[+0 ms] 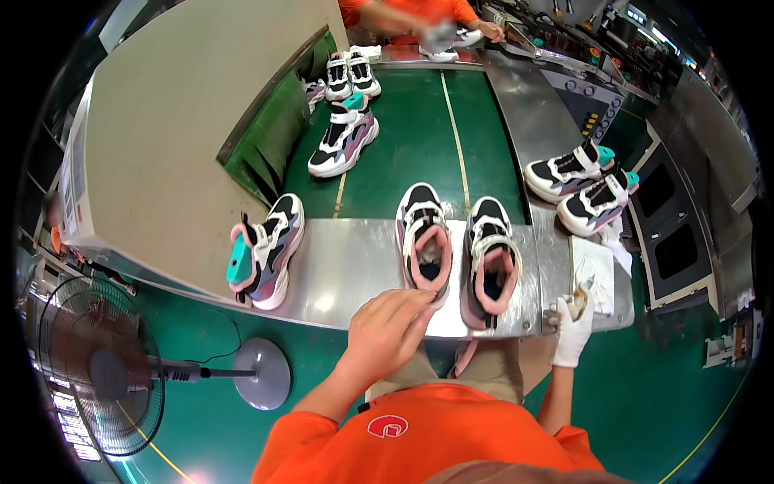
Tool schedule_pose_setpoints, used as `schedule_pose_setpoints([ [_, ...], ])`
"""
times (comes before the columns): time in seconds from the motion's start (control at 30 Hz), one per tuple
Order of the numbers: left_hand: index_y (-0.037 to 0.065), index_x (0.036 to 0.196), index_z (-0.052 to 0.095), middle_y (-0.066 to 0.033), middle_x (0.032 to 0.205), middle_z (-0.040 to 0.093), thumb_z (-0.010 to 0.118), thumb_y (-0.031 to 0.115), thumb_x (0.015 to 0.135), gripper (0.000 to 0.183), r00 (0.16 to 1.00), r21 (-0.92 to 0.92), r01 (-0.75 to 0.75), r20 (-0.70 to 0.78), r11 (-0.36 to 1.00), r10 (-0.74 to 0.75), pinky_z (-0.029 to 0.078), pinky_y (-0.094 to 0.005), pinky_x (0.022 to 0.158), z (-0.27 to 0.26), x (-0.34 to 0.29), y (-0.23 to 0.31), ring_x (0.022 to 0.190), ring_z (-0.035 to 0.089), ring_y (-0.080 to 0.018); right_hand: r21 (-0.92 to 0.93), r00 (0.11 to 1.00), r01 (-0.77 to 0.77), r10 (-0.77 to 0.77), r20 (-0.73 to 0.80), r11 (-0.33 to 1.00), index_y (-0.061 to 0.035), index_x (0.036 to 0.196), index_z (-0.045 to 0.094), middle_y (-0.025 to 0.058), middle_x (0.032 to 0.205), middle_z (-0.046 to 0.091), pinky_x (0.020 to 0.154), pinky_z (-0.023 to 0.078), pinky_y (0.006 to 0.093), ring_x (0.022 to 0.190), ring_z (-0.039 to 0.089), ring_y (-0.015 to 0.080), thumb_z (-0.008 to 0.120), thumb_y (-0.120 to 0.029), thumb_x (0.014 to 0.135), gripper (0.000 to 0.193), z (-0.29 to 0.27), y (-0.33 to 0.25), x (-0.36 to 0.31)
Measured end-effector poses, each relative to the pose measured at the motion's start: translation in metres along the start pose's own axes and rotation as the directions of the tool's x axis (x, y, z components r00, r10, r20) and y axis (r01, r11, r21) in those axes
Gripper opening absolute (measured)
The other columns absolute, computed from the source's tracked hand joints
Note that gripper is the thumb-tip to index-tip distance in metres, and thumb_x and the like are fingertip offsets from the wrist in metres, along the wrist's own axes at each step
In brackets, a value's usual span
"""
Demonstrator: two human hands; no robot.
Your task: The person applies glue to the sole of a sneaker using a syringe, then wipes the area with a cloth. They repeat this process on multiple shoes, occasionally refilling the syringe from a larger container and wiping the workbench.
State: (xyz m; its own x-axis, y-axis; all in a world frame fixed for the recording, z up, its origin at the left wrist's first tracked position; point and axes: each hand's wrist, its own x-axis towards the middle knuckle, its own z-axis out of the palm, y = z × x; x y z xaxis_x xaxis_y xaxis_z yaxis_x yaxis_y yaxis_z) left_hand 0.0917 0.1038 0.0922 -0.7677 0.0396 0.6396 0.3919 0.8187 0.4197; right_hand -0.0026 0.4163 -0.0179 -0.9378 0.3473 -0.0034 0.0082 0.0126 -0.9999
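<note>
Two sneakers stand side by side on the metal ledge before me, toes pointing away: a left one [421, 242] and a right one [490, 256], both white and black with pink lining and openings facing up. At the left one's heel, my bare left hand [391, 329] has its fingers closed on the back edge; the thumb side is partly hidden. My right hand [572, 329], in a white glove, is closed at the ledge's right end around a small brownish thing with a pale tip, its kind unclear. A white cloth pad [593, 270] lies beside it.
A sneaker with a teal insert [270, 250] stands at left, another [345, 141] on the green conveyor belt [403, 129]. Two more [597, 194] rest at right. Across the belt a person in orange [443, 12] handles shoes. A fan [105, 371] stands lower left.
</note>
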Motion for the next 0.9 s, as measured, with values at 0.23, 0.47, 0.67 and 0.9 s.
schedule_pose_setpoints([
  [0.23, 0.002, 0.099, 0.067, -0.0128, 0.101, 0.069, 0.070, 0.004, 0.080, 0.020, 1.000, -0.210, -0.027, -0.015, 0.977, 0.024, 0.051, -0.0357, 0.085, -0.062, -0.022, 0.026, 0.097, 0.066, -0.0301, -0.078, 0.986, 0.037, -0.024, 0.166, 0.996, -0.0043, 0.128, 0.051, 0.0052, 0.097, 0.060, 0.055, 0.049, 0.0210, 0.071, 0.064, 0.0114, 0.067, -0.006, 0.086, 0.045, -0.042, -0.004, -0.010],
  [0.47, -0.002, 0.101, 0.065, -0.0184, 0.104, 0.067, 0.061, 0.023, 0.085, 0.030, 0.855, -0.330, -0.380, -0.481, 0.864, 0.192, 0.051, -0.0442, 0.086, -0.123, -0.010, 0.058, 0.101, 0.063, -0.0362, -0.006, 0.985, 0.082, -0.080, 0.154, 0.997, -0.0024, 0.129, 0.050, 0.0044, 0.093, 0.059, 0.058, 0.049, 0.0199, 0.076, 0.063, 0.0112, 0.067, -0.005, 0.085, 0.048, -0.050, -0.021, -0.050],
  [0.67, -0.001, 0.111, 0.058, -0.0214, 0.111, 0.063, 0.054, 0.029, 0.089, 0.037, 0.835, -0.251, -0.454, -0.454, 0.855, 0.310, 0.052, -0.0454, 0.085, -0.145, -0.015, 0.075, 0.104, 0.062, -0.0383, 0.055, 0.984, 0.149, -0.154, 0.088, 0.987, -0.0019, 0.130, 0.050, 0.0059, 0.097, 0.056, 0.056, 0.049, 0.0209, 0.078, 0.065, 0.0152, 0.070, -0.007, 0.085, 0.049, -0.058, -0.029, -0.083],
  [0.9, 0.001, 0.123, 0.050, -0.0250, 0.118, 0.059, 0.046, 0.035, 0.093, 0.046, 0.794, -0.219, -0.522, -0.477, 0.824, 0.377, 0.053, -0.0467, 0.085, -0.167, -0.018, 0.073, 0.109, 0.060, -0.0408, 0.044, 0.990, 0.107, -0.110, 0.087, 0.993, -0.0025, 0.132, 0.048, 0.0062, 0.100, 0.056, 0.057, 0.051, 0.0213, 0.077, 0.066, 0.0153, 0.069, -0.008, 0.086, 0.050, -0.066, -0.032, -0.097],
])
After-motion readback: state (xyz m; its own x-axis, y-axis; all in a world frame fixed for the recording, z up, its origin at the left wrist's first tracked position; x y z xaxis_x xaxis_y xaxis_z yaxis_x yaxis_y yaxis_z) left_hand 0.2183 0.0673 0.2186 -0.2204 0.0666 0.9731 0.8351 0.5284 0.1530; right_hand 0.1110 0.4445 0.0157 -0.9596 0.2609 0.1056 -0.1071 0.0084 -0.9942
